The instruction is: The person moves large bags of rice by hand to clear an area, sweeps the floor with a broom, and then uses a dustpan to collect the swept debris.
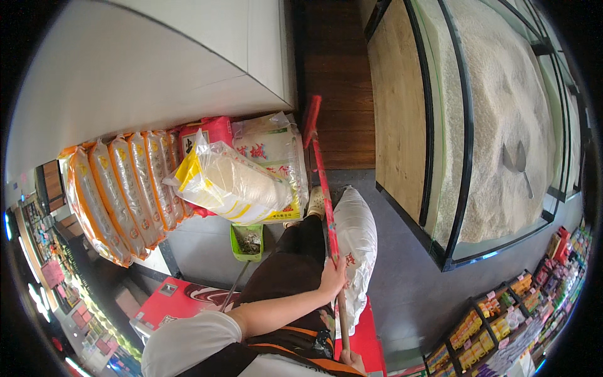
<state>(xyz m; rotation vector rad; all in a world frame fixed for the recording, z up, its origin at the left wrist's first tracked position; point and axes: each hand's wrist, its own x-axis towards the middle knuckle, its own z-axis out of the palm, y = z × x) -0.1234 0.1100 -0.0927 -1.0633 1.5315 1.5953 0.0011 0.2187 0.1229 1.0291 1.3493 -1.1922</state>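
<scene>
My left hand [334,276] is closed around the upper part of a long red-and-wood pole [324,182]. Lower in the picture, my right hand [353,360] is wrapped round the bare wooden end of the same pole. A flat red crossbar [311,120] sits at its far end, over the edge of the dark wooden floor strip; no bristles or cloth show. Left of my legs stands a green dustpan [247,242] with grey debris in it, its thin handle running back under my left arm. A full white sack [355,242] lies right beside the pole.
Rice bags with orange edges [119,195] stand in a row at left, next to stacked clear-and-yellow bags [242,176]. A red box [182,305] is near me at left. At right stands a glass-sided bin [455,207] of rice with metal scoops [518,160]; shelves of packages [496,320] lie behind.
</scene>
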